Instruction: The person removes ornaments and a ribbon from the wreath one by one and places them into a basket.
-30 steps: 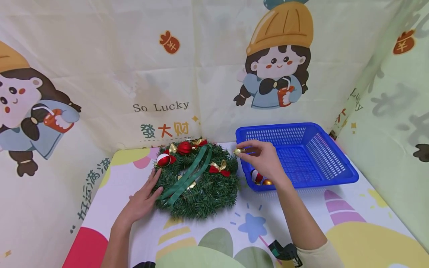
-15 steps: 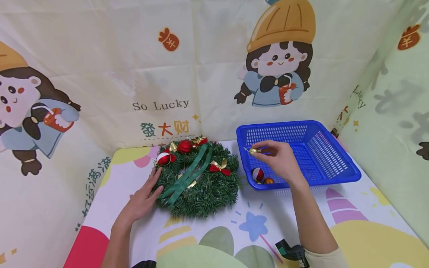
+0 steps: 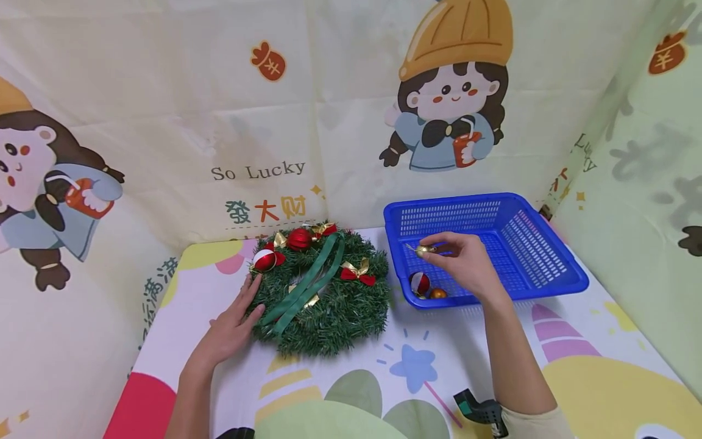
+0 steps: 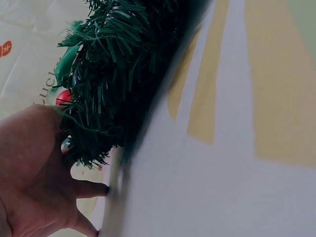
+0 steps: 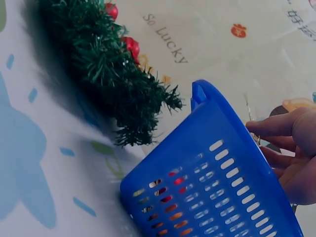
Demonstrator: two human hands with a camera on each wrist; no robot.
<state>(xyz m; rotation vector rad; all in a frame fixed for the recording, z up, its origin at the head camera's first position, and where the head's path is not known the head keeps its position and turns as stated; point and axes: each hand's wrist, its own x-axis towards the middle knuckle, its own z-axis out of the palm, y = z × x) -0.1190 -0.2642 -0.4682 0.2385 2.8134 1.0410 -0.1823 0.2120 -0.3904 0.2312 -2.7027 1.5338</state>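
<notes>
A green wreath [image 3: 342,326] lies on the table, trimmed with a ribbon [image 3: 300,299], bows [image 3: 359,274] and baubles such as a red one [image 3: 299,239]. My left hand [image 3: 233,326] rests against its left edge, fingers extended; the left wrist view shows the thumb side touching the needles. Above the blue basket [image 3: 570,283], my right hand [image 3: 463,262] pinches a small gold ornament [image 3: 425,250] with a thin string between thumb and fingertips. Part of the ornament is hidden behind the fingers. In the basket's near left corner lie a red-and-white bauble [image 3: 419,283] and an orange-gold bauble [image 3: 438,294].
The basket stands right of the wreath with a narrow gap between them. A printed cloth [image 3: 356,134] hangs behind and at both sides of the table. The table carries a patterned cover [image 3: 414,369]. In the right wrist view, the basket wall [image 5: 197,163] partly hides its contents.
The right hand has moved right with the gold ornament, from near the wreath's right edge to over the basket. My left hand stays at the wreath.
</notes>
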